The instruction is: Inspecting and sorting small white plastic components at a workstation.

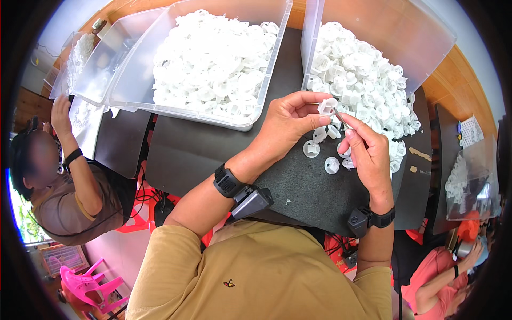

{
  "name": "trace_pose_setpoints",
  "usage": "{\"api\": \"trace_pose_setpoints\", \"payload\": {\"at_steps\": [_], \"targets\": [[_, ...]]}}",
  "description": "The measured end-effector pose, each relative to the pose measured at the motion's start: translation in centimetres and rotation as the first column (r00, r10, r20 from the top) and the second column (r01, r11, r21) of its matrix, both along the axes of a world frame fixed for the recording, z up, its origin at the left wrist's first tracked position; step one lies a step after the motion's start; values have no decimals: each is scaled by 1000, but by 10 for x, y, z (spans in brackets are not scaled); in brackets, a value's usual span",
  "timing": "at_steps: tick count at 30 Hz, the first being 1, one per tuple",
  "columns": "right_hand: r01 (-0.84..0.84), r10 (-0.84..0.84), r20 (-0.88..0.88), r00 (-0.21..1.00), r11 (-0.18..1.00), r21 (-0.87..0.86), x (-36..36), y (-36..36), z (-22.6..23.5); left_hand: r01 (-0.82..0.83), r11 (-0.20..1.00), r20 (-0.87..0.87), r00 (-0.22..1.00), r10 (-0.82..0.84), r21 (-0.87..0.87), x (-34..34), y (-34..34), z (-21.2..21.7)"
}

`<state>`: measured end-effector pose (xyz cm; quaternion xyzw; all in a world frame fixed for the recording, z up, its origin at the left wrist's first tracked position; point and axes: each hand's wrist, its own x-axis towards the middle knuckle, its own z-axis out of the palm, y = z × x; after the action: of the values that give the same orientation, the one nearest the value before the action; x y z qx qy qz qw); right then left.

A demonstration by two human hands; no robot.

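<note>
My left hand (pixel 290 120) pinches a small white plastic part (pixel 326 106) between thumb and fingers, held above the dark table (pixel 213 154). My right hand (pixel 368 152) grips a thin metal tool (pixel 340 118) whose tip touches that part. Just below the hands, a few loose white round parts (pixel 320 152) lie on the table. Both wrists wear black bands with small devices.
Two clear plastic bins hold heaps of white parts: one at the back middle (pixel 213 58), one at the back right (pixel 368 80). A person (pixel 58 176) sits at the left beside more bins. Another person (pixel 442 272) is at the lower right. A pink plastic chair (pixel 82 285) stands at the lower left.
</note>
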<state>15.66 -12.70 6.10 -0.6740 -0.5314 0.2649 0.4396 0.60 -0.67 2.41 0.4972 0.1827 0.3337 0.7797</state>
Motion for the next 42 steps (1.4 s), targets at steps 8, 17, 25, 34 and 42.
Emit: {"api": "trace_pose_setpoints", "payload": {"at_steps": [8, 17, 25, 34, 42], "targets": [[-7, 7, 11, 1000, 1000, -6, 2, -1, -1, -65, 976, -37, 996, 75, 209, 0, 2, -3], [-22, 22, 0, 1000, 1000, -17, 4, -1, -3, -57, 959, -64, 995, 78, 279, 1, 4, -5], [-16, 17, 97, 995, 1000, -9, 3, -3, -2, -31, 932, -95, 993, 70, 361, 0, 2, -7], [-37, 50, 152, 987, 996, -87, 9, -5, 1, 81, 920, -205, 979, 0, 384, 1, 2, -10], [95, -98, 71, 993, 994, 45, 19, -2, 0, 104, 980, -100, 991, -88, 167, 3, 3, -4]]}}
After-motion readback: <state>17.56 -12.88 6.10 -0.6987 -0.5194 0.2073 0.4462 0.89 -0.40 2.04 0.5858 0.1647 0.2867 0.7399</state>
